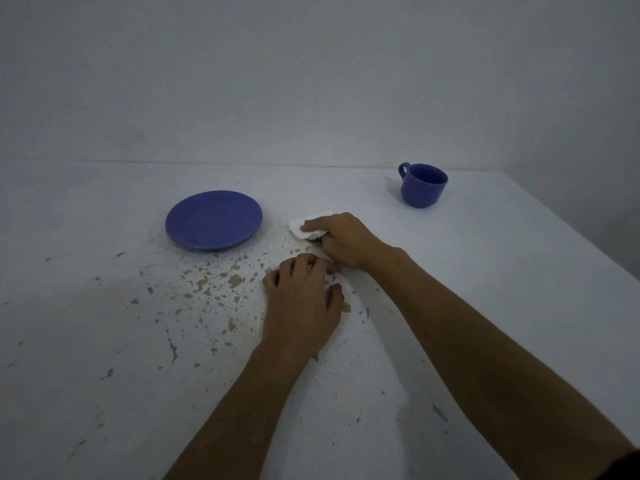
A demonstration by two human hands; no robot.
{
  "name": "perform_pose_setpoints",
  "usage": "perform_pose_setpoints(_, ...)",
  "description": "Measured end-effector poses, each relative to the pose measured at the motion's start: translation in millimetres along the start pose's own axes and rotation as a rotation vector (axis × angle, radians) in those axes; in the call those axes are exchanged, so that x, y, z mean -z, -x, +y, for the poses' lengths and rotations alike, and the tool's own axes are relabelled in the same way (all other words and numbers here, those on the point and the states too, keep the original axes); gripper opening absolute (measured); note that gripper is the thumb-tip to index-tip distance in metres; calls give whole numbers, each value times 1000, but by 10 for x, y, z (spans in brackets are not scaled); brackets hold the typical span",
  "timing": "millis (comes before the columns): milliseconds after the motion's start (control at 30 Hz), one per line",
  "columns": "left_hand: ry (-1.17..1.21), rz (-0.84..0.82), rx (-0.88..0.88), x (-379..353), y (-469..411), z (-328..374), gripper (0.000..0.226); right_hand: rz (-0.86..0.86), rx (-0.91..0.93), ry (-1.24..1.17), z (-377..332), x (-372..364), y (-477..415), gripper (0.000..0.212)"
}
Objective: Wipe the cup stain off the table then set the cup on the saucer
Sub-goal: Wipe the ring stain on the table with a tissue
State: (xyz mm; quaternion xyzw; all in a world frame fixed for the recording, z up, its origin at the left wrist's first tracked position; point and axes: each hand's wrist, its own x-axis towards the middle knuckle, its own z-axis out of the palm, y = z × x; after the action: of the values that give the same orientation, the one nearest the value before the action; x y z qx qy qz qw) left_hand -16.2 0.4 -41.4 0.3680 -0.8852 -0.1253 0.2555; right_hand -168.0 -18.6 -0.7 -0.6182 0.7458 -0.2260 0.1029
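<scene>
The desk (104,341) is a flat white painted surface, worn and chipped, with tan flecks and patches where the coating has flaked away, thickest across the middle in front of the saucer. The saucer (213,220), a glossy round blue ceramic plate with a shallow raised rim, lies flat on the desk at centre left with nothing on it. The cup (423,185), of the same smooth blue glaze, squat and slightly tapered toward its base, stands upright far to the right, well apart from the saucer, its loop handle turned to the left. The right hand (341,239) presses a crumpled white tissue (304,225) flat against the desk just right of the saucer, fingers stretched over the soft wad and thumb tucked below it. The left hand (301,299) rests palm down nearer the camera, fingers bent and spread on the desk; a scrap of white shows under its fingertips, and I cannot tell whether it grips that scrap or merely covers it. A faint brownish smear lies on the desk between the tissue and the saucer.
</scene>
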Motion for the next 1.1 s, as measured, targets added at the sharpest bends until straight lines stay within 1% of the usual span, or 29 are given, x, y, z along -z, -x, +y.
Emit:
perform_pose_setpoints(67,4,-12,-1,6,10,-4,35,-67,10,-34,-42,52,65,36)
perform_pose_setpoints(133,24,-6,-19,22,27,-21,32,-90,-34,-204,-62,153,116,32)
perform_pose_setpoints(167,33,1,-30,31,35,-28,29,-38,-78,-321,-56,215,132,28)
perform_pose_setpoints(200,42,1,-36,39,39,-32,28,73,-137,-422,-29,277,138,26)
perform_pose_setpoints(233,50,-3,-36,43,37,-33,28,209,-207,-466,22,328,140,26)
perform_pose_setpoints(267,55,-10,-31,44,34,-33,28,332,-271,-436,80,359,141,29)
perform_pose_setpoints(300,55,-14,-23,44,28,-30,28,403,-309,-353,139,368,144,34)
perform_pose_setpoints(333,53,-15,-19,43,26,-27,28,409,-304,-249,182,355,153,38)
perform_pose_setpoints(400,46,0,-25,40,26,-24,28,275,-222,-91,216,249,174,42)
perform_pose_setpoints(467,41,11,-29,34,29,-26,28,139,-187,-51,178,91,172,42)
perform_pose_setpoints(500,39,6,-24,29,27,-27,29,108,-179,-43,134,14,155,41)
perform_pose_setpoints(600,23,-6,-19,17,13,-28,30,72,-120,-37,-25,-113,68,37)
perform_pose_setpoints(667,29,2,-23,16,12,-35,29,19,-91,-9,-78,-104,49,37)
perform_pose_setpoints(867,52,9,-31,18,20,-48,29,-89,2,113,9,71,220,38)
perform_pose_setpoints(967,75,-3,-40,33,39,-58,28,-105,19,151,70,147,291,40)
perform_pose_setpoints(1100,123,2,-49,46,60,-71,25,-82,-1,162,192,196,401,39)
